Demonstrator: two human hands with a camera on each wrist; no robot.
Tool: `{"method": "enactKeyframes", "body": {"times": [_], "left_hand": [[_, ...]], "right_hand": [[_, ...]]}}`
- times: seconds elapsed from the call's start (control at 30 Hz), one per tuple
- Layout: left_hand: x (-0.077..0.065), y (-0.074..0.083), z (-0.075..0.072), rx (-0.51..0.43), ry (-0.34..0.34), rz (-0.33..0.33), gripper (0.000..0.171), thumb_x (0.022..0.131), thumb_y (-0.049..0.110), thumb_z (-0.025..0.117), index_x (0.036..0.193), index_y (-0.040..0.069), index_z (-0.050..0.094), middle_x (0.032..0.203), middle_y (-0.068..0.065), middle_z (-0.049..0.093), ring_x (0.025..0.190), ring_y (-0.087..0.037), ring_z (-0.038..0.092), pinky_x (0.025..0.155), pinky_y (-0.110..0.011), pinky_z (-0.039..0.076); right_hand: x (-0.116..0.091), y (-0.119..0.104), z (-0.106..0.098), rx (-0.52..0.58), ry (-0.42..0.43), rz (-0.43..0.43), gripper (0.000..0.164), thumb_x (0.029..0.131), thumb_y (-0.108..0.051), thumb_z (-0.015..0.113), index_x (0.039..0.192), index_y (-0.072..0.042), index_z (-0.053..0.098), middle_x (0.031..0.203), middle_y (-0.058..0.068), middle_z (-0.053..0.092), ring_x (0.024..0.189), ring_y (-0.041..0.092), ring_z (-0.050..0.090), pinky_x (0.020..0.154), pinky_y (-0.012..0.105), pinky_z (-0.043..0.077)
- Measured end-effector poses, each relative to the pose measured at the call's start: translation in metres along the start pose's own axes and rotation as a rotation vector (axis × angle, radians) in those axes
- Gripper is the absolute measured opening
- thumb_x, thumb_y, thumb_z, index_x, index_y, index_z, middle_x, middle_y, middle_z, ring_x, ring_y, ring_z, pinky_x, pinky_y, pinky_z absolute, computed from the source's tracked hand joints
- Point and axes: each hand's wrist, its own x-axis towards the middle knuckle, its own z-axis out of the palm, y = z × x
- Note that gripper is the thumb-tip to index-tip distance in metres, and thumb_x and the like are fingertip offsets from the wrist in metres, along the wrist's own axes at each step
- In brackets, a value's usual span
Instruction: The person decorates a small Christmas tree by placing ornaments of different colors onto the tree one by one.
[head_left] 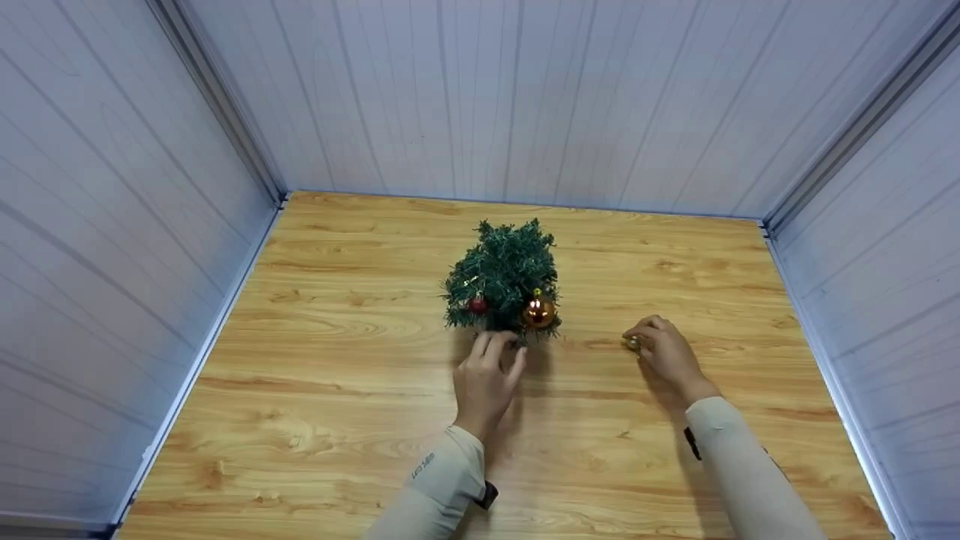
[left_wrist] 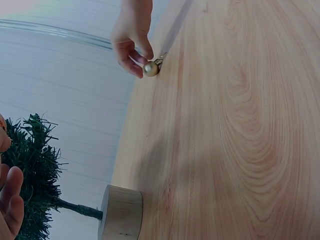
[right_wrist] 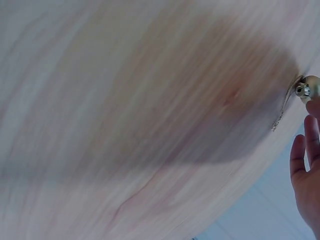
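A small green artificial Christmas tree (head_left: 510, 262) stands mid-table on a round wooden base (left_wrist: 122, 212). On its near side hang a red bauble (head_left: 477, 305) and an orange-gold bauble (head_left: 538, 311). My left hand (head_left: 486, 379) is at the lower front branches, thumb and fingers apart; in the left wrist view only some loosely bent fingers (left_wrist: 12, 200) show, beside the greenery. To the right of the tree, my right hand (head_left: 667, 356) pinches a small gold bauble (left_wrist: 151, 69) at the tabletop. Its thin gold hanging string (right_wrist: 281, 112) trails on the wood.
The wood-grain table (head_left: 337, 420) has pale panel walls at the back (head_left: 480, 97), the left (head_left: 97, 225) and the right (head_left: 885, 262). Both forearms, in light sleeves, reach in from the front edge.
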Motion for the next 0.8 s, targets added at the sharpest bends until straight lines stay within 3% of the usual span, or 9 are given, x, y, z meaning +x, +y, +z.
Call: {"method": "enactKeyframes", "body": {"times": [0.07,0.1,0.27,0.3,0.37,0.8], "left_hand": [[-0.0002,-0.0006,0.0004,-0.003,0.002,0.001,0.017,0.084,0.027,0.075,0.098,0.02,0.067,0.091,0.005,0.063,0.061,-0.009,0.059,0.048,-0.025,0.047],[-0.0003,-0.0009,0.0007,-0.004,0.003,0.003,0.017,0.084,0.027,0.075,0.098,0.019,0.067,0.091,0.005,0.063,0.061,-0.009,0.059,0.048,-0.025,0.047],[-0.0006,-0.001,0.0006,0.0,0.0,0.006,0.018,0.084,0.027,0.075,0.098,0.019,0.067,0.091,0.004,0.064,0.06,-0.009,0.059,0.048,-0.025,0.046],[-0.0004,-0.0008,0.0004,0.003,0.001,0.007,0.018,0.084,0.026,0.076,0.098,0.019,0.068,0.091,0.004,0.064,0.06,-0.009,0.059,0.048,-0.025,0.046],[0.0002,-0.0002,0.0005,0.009,-0.001,0.009,0.018,0.084,0.027,0.076,0.098,0.019,0.068,0.091,0.004,0.064,0.06,-0.009,0.06,0.048,-0.026,0.047],[0.0022,-0.0003,0.0013,0.025,-0.006,0.013,0.018,0.083,0.029,0.077,0.095,0.019,0.068,0.092,0.005,0.064,0.064,-0.008,0.062,0.048,-0.024,0.047]], "right_hand": [[-0.0007,0.0002,0.001,0.044,0.002,-0.007,0.017,0.093,0.005,0.06,0.109,0.005,0.067,0.116,0.013,0.054,0.109,0.031,0.053,0.091,0.023,0.045],[-0.0002,0.0005,0.001,-0.035,0.011,-0.024,0.017,0.091,0.006,0.063,0.107,0.002,0.068,0.114,0.012,0.056,0.108,0.028,0.053,0.091,0.023,0.046],[0.0002,0.0007,-0.0008,-0.097,-0.016,-0.038,0.022,0.089,0.01,0.063,0.109,0.001,0.069,0.114,0.013,0.056,0.107,0.032,0.055,0.092,0.047,0.049],[0.0009,0.0008,-0.0018,-0.205,-0.009,-0.053,0.024,0.087,0.009,0.066,0.107,-0.004,0.071,0.112,0.009,0.058,0.106,0.03,0.057,0.091,0.047,0.049],[0.0014,0.0009,-0.0032,-0.275,-0.01,-0.061,0.026,0.086,0.008,0.068,0.108,-0.005,0.071,0.111,0.009,0.059,0.105,0.032,0.058,0.09,0.05,0.05],[0.0006,0.0034,-0.0047,-0.34,0.021,-0.019,0.027,0.087,0.0,0.07,0.114,-0.006,0.069,0.106,0.01,0.061,0.095,0.031,0.061,0.082,0.049,0.052]]}}
